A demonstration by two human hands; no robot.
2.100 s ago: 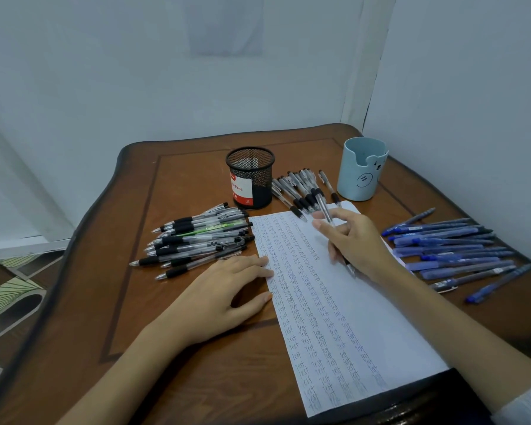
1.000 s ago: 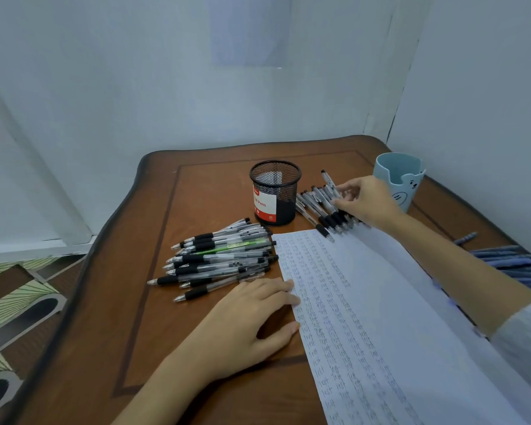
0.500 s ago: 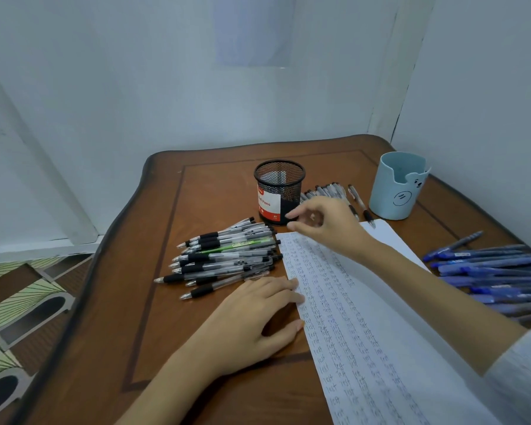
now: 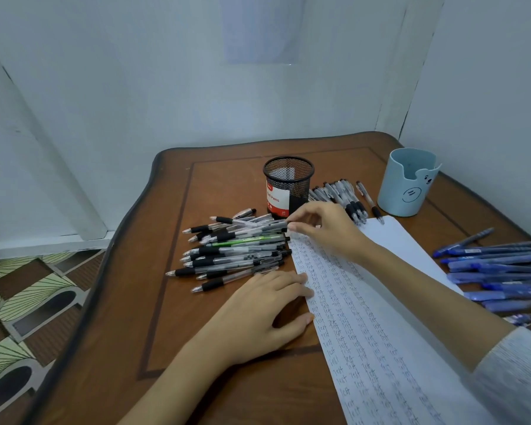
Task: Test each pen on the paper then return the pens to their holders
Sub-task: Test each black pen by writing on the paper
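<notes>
Progress: white ruled paper [image 4: 380, 332] at lower right carries many columns of "test", yet black wire-mesh pen holder [image 4: 288, 185] and pale blue bear-face cup [image 4: 408, 182] both look empty, so returning seems not begun; pens lie on the brown wooden table [image 4: 129, 302] as a centre pile of black-grip pens [image 4: 233, 259], a smaller black row [image 4: 344, 197] behind the sheet, and blue pens [image 4: 497, 271] at right. Right hand [image 4: 322, 228] pinches the rear end of a clear-barrelled pen [image 4: 252, 230] atop the centre pile; left hand [image 4: 258, 314] lies flat, fingers straight, on the sheet's left edge. Half a second earlier the right hand hovered by the mesh holder; now it has reached the pile, left hand unmoved.
</notes>
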